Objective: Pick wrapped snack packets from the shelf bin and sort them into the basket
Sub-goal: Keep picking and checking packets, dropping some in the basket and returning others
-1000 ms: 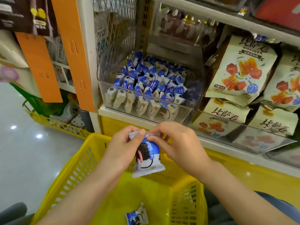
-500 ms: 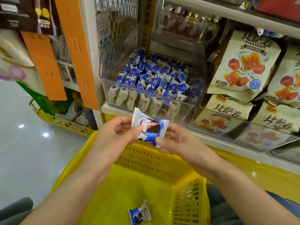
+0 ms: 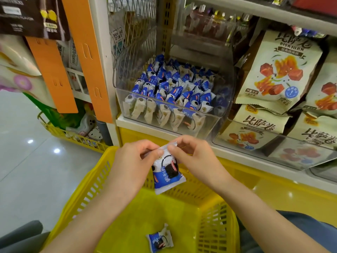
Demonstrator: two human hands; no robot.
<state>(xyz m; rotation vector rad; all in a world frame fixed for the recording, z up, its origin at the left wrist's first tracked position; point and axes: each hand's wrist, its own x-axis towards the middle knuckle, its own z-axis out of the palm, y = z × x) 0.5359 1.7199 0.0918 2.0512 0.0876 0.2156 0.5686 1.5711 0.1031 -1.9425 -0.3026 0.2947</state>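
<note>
Both hands pinching top seal of held packet (image 3: 166, 172): left hand (image 3: 135, 167) and right hand (image 3: 193, 157) on either side. Packet hangs upright over yellow basket (image 3: 87, 194), not yet dropped. Sorted packet (image 3: 159, 239) already on basket floor, just one visible. Shelf bin (image 3: 215, 125) above is near full of blue-white packets. Judgement: early stage, second packet about to go in, bulk left.

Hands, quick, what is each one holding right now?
Left hand: pinches the top seam of the snack packet, held above the basket.
Right hand: pinches the same packet's top seam.
</note>
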